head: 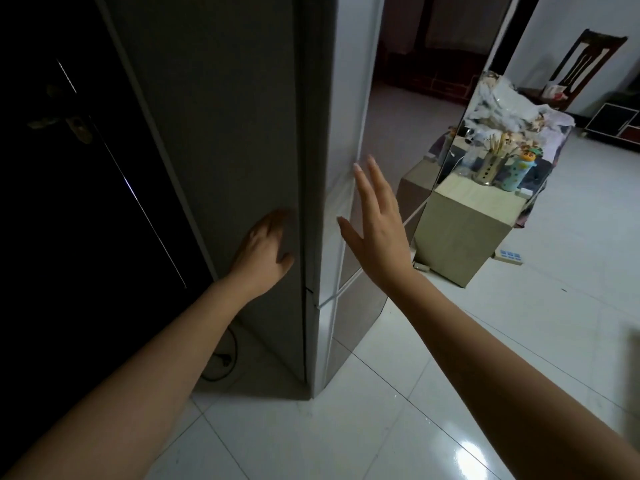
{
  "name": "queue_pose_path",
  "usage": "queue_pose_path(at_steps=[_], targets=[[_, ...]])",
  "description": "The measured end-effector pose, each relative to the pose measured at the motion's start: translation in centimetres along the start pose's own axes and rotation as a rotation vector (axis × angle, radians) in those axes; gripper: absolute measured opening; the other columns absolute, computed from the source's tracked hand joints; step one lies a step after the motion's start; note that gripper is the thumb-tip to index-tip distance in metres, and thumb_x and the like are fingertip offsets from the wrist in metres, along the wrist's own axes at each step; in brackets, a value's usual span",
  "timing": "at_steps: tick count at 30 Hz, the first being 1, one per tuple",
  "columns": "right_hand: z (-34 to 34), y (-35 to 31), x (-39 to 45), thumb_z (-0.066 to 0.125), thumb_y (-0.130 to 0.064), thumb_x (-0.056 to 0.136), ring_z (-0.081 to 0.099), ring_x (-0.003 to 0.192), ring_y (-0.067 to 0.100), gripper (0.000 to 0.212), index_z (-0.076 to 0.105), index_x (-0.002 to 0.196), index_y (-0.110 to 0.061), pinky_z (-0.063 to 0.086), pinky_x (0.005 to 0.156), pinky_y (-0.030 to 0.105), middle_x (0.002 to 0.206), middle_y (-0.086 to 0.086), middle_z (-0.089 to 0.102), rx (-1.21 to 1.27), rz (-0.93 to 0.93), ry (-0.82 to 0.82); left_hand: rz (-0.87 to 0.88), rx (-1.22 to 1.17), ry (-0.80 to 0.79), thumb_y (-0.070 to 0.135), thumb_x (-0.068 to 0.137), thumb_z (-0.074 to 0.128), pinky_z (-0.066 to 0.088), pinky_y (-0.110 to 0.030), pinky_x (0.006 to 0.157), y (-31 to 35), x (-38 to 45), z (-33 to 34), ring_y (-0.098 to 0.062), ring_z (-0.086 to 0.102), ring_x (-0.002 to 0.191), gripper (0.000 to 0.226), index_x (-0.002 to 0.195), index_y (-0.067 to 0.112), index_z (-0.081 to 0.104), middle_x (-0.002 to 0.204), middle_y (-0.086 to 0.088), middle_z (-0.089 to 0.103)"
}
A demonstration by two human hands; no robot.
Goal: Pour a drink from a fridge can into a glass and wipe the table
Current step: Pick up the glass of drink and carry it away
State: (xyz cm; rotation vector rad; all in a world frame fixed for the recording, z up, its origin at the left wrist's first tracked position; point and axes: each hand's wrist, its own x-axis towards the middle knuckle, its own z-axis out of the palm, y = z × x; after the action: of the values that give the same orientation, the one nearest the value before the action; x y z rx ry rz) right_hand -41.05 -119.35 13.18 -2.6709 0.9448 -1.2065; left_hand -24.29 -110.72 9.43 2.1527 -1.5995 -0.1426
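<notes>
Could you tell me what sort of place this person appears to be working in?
Most likely a room in a home. A tall grey fridge stands on a glossy white tiled floor, a dark wooden chair sits by the far wall, and a metal utensil holder tops a cardboard box.

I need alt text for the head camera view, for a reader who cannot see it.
A person's left hand rests flat on the grey side of a tall silver fridge, while the open right hand reaches toward its mirrored door. Beside the fridge, a cardboard box stands on the white tiled floor.
</notes>
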Motion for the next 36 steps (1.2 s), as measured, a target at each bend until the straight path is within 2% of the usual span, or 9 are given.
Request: queue_pose_path(at_steps=[3,7,11,13,16,22,27,36], targets=[[-2.0,1.1,-2.9,0.058,-0.022,0.083,0.038,0.129,0.030,0.064,0.033,0.139,-0.003,0.029,0.105,0.033,0.141,0.020,0.039,-0.053,0.025,-0.028,0.012,-0.018,-0.081,0.022,0.091,0.050,0.020,-0.031,0.112,0.9,-3.0,0.6,-0.022,0.020,0.139,0.062,0.145,0.015,0.019,0.151,-0.005,0.022],[-5.6,3.6,-7.8,0.069,-0.015,0.079,0.042,0.127,0.033,0.070,0.034,0.139,-0.004,0.035,0.104,0.037,0.140,0.018,0.042,-0.163,0.053,-0.136,0.049,0.041,-0.168,0.024,0.093,0.045,0.019,-0.032,0.114,3.2,-6.9,2.2,-0.016,0.018,0.140,0.057,0.145,0.018,0.021,0.152,-0.001,0.023],[-10.7,5.6,-13.8,0.071,-0.015,0.077,0.047,0.122,0.036,0.063,0.044,0.131,-0.001,0.040,0.101,0.043,0.132,0.019,0.051,-0.284,0.099,-0.215,0.149,0.120,-0.215,0.028,0.093,0.045,0.024,-0.035,0.111,8.0,-9.6,4.3,-0.017,0.022,0.139,0.055,0.143,0.017,0.026,0.150,-0.002,0.027],[-13.2,6.4,-16.9,0.072,-0.016,0.075,0.050,0.120,0.036,0.059,0.048,0.127,0.000,0.042,0.098,0.043,0.128,0.020,0.053,-0.348,0.141,-0.246,0.226,0.144,-0.224,0.029,0.093,0.044,0.020,-0.034,0.112,11.0,-10.6,5.3,-0.018,0.022,0.139,0.056,0.144,0.016,0.025,0.150,-0.003,0.028],[-16.9,7.4,-21.8,0.074,-0.015,0.074,0.050,0.120,0.037,0.061,0.048,0.126,-0.001,0.044,0.096,0.044,0.128,0.020,0.054,-0.413,0.240,-0.286,0.343,0.174,-0.227,0.030,0.093,0.044,0.012,-0.032,0.115,15.4,-12.3,7.1,-0.020,0.021,0.140,0.056,0.144,0.016,0.025,0.151,-0.005,0.027],[-23.6,8.4,-31.5,0.075,-0.017,0.073,0.049,0.121,0.039,0.061,0.048,0.126,-0.002,0.043,0.097,0.047,0.129,0.019,0.054,-0.520,0.457,-0.346,0.560,0.153,-0.279,0.031,0.091,0.047,0.013,-0.035,0.115,23.2,-15.7,11.2,-0.022,0.025,0.138,0.055,0.140,0.013,0.033,0.148,-0.009,0.032],[-28.5,8.0,-38.6,0.075,-0.019,0.074,0.048,0.121,0.038,0.062,0.047,0.127,-0.002,0.040,0.101,0.046,0.130,0.019,0.053,-0.592,0.665,-0.324,0.754,0.115,-0.340,0.030,0.089,0.051,0.018,-0.036,0.113,28.4,-17.9,14.3,-0.026,0.030,0.136,0.054,0.137,0.009,0.039,0.144,-0.014,0.038],[-34.1,3.9,-48.9,0.069,-0.023,0.081,0.042,0.128,0.036,0.061,0.044,0.132,-0.003,0.036,0.104,0.043,0.136,0.018,0.048,-0.727,1.126,-0.252,1.060,0.079,-0.483,0.039,0.091,0.045,0.018,-0.035,0.113,37.3,-21.2,19.0,-0.025,0.026,0.137,0.059,0.141,0.012,0.030,0.148,-0.011,0.031]])
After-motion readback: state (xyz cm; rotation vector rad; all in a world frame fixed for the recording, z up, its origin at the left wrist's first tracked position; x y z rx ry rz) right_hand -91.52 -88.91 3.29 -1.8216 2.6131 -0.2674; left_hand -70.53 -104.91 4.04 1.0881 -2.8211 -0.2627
